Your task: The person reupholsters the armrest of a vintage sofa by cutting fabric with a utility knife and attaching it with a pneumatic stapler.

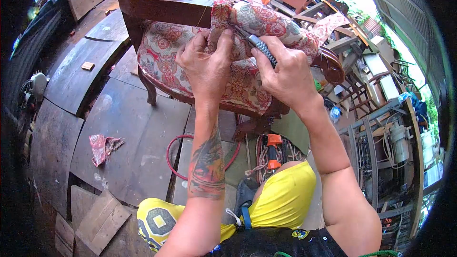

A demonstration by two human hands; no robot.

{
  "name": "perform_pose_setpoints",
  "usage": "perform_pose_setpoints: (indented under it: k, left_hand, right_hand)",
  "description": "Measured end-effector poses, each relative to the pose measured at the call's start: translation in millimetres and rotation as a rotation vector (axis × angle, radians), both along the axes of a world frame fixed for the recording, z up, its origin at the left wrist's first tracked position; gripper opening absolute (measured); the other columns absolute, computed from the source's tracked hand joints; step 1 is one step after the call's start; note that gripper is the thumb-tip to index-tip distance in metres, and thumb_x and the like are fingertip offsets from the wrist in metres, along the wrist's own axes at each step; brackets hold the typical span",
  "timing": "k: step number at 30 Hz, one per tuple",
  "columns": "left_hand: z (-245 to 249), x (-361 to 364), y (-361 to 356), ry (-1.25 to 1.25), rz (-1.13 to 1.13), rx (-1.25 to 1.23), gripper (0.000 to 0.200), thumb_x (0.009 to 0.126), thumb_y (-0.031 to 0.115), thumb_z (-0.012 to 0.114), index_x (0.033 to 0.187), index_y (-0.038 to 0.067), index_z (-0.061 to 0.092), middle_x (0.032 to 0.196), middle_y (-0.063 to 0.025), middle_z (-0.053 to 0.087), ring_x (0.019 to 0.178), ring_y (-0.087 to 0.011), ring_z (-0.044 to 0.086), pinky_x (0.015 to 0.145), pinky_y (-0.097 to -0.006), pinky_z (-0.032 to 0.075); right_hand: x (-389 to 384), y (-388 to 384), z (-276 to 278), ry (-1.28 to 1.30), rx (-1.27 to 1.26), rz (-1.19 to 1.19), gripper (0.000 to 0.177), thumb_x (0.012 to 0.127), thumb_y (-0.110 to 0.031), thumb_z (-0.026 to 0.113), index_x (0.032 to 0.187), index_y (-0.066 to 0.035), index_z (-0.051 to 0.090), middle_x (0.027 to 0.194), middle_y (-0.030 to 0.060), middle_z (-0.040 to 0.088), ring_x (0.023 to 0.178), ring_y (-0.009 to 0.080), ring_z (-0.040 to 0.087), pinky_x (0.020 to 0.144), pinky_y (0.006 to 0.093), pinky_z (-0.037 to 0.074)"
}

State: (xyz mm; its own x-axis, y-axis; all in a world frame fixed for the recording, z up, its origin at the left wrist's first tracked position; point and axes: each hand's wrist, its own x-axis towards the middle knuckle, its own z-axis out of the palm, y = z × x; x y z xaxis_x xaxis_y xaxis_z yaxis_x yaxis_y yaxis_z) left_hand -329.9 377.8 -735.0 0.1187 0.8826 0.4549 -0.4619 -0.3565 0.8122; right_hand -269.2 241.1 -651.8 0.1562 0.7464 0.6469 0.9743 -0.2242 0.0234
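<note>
A wooden chair with a dark armrest (166,7) and floral upholstery (164,59) stands ahead. My left hand (207,64) pinches a fold of the floral fabric (220,13) at the armrest. My right hand (285,69) is closed round the patterned grey handle of a slim metal tool (259,45). The tool's thin tip points up and left into the fabric, close to my left thumb; its exact end is hard to make out. A loose strip of the same fabric (328,24) sticks out at the right end of the armrest.
An orange tool (273,151) lies among ropes below the chair. A red hose (172,164) loops behind my left forearm. A fabric scrap (98,150) lies on the floor boards (128,128). Stacked wooden furniture parts (352,88) and a metal rack (373,162) stand right.
</note>
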Motion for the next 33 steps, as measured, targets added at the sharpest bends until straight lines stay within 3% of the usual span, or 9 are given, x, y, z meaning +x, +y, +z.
perform_pose_setpoints:
  k: [8, 10, 26, 28, 33]
  left_hand:
    - [1, -6, 2, 0.039, -0.022, -0.005, 0.022, 0.083, 0.029, 0.08, 0.085, 0.007, 0.076, 0.086, -0.0066, 0.074, 0.089, -0.0287, 0.065, 0.101, -0.0459, 0.036]
    - [6, -10, 3, 0.164, 0.096, 0.121, 0.021, 0.084, 0.029, 0.08, 0.085, 0.008, 0.076, 0.085, -0.0063, 0.074, 0.087, -0.0274, 0.065, 0.104, -0.0472, 0.035]
    - [6, -8, 5, 0.182, 0.19, 0.225, 0.02, 0.082, 0.029, 0.078, 0.083, 0.009, 0.076, 0.083, -0.0069, 0.074, 0.089, -0.0269, 0.066, 0.106, -0.0495, 0.033]
    - [6, -7, 8, 0.208, 0.293, 0.296, 0.02, 0.082, 0.03, 0.078, 0.083, 0.009, 0.076, 0.084, -0.0065, 0.073, 0.09, -0.0269, 0.066, 0.106, -0.0494, 0.033]
    - [10, -14, -2, 0.215, 0.259, 0.248, 0.02, 0.085, 0.03, 0.076, 0.083, 0.009, 0.076, 0.086, -0.0072, 0.073, 0.09, -0.0266, 0.066, 0.104, -0.0496, 0.034]
  right_hand:
    - [-6, -4, 11, -0.108, -0.094, -0.043, 0.017, 0.096, -0.019, 0.065, 0.106, -0.006, 0.062, 0.075, 0.0204, 0.07, 0.069, 0.0401, 0.072, 0.063, 0.0517, 0.058]
    - [-6, -5, 16, -0.143, -0.136, -0.058, 0.017, 0.096, -0.019, 0.065, 0.106, -0.005, 0.062, 0.075, 0.0199, 0.071, 0.07, 0.0399, 0.072, 0.063, 0.0513, 0.058]
    - [-5, -11, 20, -0.176, -0.205, -0.086, 0.016, 0.097, -0.018, 0.063, 0.106, -0.005, 0.06, 0.074, 0.0214, 0.07, 0.071, 0.0408, 0.072, 0.063, 0.052, 0.058]
    - [-5, -10, 18, -0.175, -0.2, -0.07, 0.016, 0.097, -0.018, 0.063, 0.106, -0.005, 0.06, 0.075, 0.0215, 0.07, 0.071, 0.0409, 0.072, 0.063, 0.0521, 0.058]
    - [0, -15, 16, -0.16, -0.189, -0.061, 0.018, 0.097, -0.019, 0.064, 0.108, -0.005, 0.06, 0.076, 0.0214, 0.07, 0.071, 0.0408, 0.072, 0.062, 0.0514, 0.057]
